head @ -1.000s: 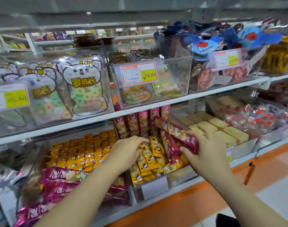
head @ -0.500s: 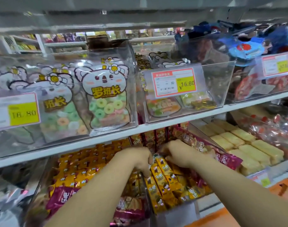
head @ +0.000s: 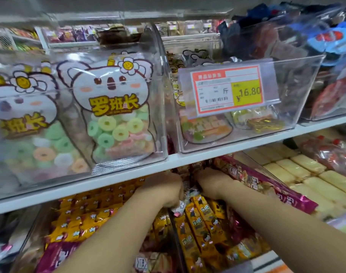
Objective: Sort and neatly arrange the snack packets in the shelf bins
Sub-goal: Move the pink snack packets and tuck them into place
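Note:
Both hands reach deep into the lower shelf bins, under the white shelf edge (head: 129, 180). My left hand (head: 164, 191) is curled into a fist, with the crinkled white end of a small packet (head: 180, 206) sticking out below it. My right hand (head: 213, 181) lies just to its right, its fingers hidden among the packets at the back. Upright yellow packets (head: 201, 219) fill the middle bin under both hands. Long magenta packets (head: 266, 186) lean along that bin's right wall. Orange-yellow packets (head: 89, 213) fill the left bin, with magenta packets (head: 56, 255) at its front.
Pale yellow bars (head: 306, 174) lie in the bin to the right. Above, clear bins hold bear-shaped bags of ring sweets (head: 113, 115) and a bin with a 16.80 price tag (head: 227, 89). A clear divider (head: 174, 233) separates the two lower bins.
The view has moved closer to the shelf and up. Both hands have pushed further back under the shelf edge, close together. The magenta packet my right hand held a second ago lies against the bin wall.

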A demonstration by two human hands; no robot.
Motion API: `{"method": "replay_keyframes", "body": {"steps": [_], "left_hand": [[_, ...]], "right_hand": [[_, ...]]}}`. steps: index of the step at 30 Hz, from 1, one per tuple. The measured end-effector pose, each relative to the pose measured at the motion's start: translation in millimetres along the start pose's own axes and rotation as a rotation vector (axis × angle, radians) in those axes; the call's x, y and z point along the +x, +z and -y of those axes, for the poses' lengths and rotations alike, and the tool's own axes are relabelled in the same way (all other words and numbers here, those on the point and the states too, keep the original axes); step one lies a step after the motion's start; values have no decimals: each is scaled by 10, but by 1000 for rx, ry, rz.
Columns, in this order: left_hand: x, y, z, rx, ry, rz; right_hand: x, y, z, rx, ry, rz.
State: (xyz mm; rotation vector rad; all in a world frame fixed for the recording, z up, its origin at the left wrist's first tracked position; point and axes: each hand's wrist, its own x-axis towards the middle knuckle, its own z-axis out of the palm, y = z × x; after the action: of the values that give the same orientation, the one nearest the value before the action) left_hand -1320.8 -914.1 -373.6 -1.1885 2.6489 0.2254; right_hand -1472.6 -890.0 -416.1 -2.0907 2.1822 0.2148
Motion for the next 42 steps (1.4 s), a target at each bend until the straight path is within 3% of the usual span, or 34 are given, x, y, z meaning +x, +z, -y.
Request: {"method": "replay_keyframes", "body": {"steps": [7,17,20,27,36,42], "left_hand": [[-22,2,-13,-37,34,52],[-96,-27,-49,5,47,40],[-250,-34,-61,-22,62,-76],[-939,14,13,-357,151,-454],[-2075,203,244,-548,294,-747],[-2884,483,771,-593,191,-856]], "right_hand": [[-123,-29,-17,12,-78,-114],[-439,-164,-70,276,-75,-252],[-614,-231,-17,340,-82,-359],[-1260,-377,286,441,-22,-626],[-1942,-433,999,505,-230,-930],[-1936,-383,1802,630,-454,-993]]}}
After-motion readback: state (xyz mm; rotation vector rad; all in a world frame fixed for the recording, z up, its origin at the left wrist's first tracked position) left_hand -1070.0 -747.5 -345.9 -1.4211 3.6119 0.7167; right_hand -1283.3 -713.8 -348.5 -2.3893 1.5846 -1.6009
